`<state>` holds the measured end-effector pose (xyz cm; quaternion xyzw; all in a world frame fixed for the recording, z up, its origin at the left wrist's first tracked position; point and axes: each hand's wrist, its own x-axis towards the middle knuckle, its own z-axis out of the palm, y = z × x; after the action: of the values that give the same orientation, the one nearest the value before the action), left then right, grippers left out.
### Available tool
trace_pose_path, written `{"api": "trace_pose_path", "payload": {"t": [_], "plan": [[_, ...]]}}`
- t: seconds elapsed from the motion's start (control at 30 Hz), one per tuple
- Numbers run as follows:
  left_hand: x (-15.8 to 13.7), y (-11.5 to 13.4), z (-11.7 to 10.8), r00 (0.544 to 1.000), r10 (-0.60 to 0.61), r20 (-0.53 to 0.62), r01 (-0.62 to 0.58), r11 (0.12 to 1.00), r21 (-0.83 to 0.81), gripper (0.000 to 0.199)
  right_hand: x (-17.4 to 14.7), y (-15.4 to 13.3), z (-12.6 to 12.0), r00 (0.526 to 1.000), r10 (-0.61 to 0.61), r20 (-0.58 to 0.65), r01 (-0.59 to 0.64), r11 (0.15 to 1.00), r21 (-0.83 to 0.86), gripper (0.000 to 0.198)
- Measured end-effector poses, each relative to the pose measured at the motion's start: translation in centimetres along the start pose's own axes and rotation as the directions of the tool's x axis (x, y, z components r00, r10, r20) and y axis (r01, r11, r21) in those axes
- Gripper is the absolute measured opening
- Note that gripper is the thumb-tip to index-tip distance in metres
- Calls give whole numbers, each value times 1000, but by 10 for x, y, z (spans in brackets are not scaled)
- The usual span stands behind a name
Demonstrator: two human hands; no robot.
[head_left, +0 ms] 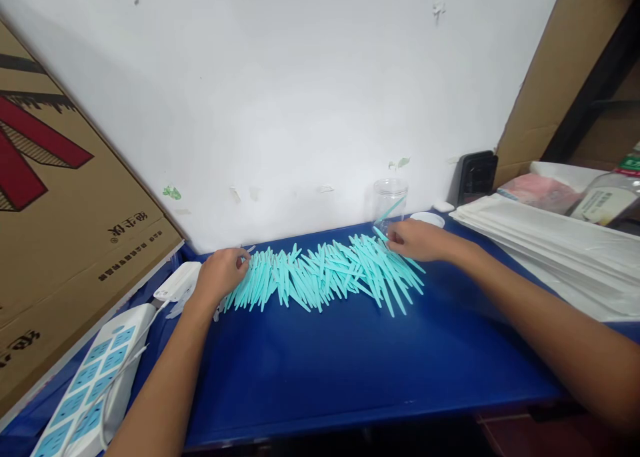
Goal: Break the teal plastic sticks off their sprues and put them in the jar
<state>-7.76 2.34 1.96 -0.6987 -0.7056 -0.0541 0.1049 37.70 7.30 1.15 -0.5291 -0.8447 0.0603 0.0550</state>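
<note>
Near the far edge of the surface (340, 370), the right hand (413, 239), pinched on one turquoise stick (380, 233), should lift gently, sparing the pile (320, 277); whether the left hand (220, 273) grips is unclear.

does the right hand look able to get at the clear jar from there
Likely yes: the right hand is close in front of the clear jar, and nothing visible seems to block its way.

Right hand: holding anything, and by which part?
The right hand seems to pinch a turquoise stick, one end jutting out; the exact grip point is hidden.
</note>
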Motion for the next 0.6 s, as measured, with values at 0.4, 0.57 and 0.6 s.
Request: {"api": "trace_pose_path", "payload": {"t": [0.4,0.57,0.6], "plan": [[1,-46,-4,982,-164,92,158,985,68,28,1,-6,8,984,-75,-160,77,997,9,30],[4,-40,10,985,-119,124,116,993,31,25,-2,-14,5,982,-95,-164,103,994,38,31],[4,-39,11,985,-120,125,116,993,38,25,-3,-15,4,981,-100,-167,108,993,44,30]]}}
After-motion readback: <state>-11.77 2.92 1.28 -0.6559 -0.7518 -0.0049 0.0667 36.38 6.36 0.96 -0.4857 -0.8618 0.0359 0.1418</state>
